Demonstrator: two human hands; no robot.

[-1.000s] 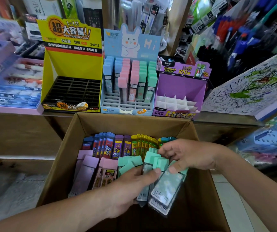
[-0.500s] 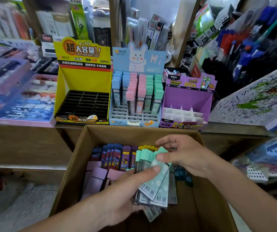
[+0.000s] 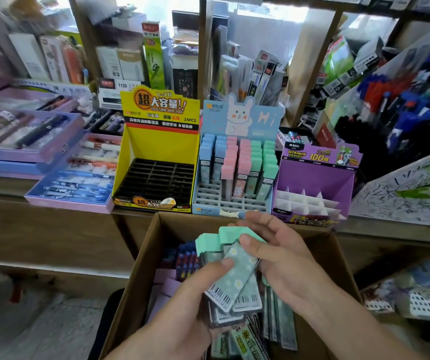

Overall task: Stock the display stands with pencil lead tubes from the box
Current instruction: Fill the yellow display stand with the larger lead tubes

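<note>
Far left on the shelf, trays of pens (image 3: 27, 141) lie flat. Next along comes the yellow stand (image 3: 156, 141), its black slot grid facing me. Beside it is the blue stand (image 3: 237, 126) with the rabbit card, where blue, pink and green tubes stand upright in the back rows. Then the purple stand (image 3: 315, 175), with white card dividers inside. Far right, a scribbled test pad (image 3: 411, 188) leans at a slant.

Down in front of me sits the cardboard box (image 3: 141, 268), just below the stands. Dark blue tubes (image 3: 185, 261) stand along its left side and yellow-labelled ones (image 3: 245, 341) lie near the bottom edge.

My left hand (image 3: 182, 315) grips a fanned bundle of green tubes (image 3: 234, 281) from underneath, thumb pressed across the top one. The bundle is raised above the box, caps pointing toward the stands, barcodes toward me.

My right hand (image 3: 281, 258) is on the cap end. The thumb lies on the top tube and the fingers curl round behind, pinching it.
</note>
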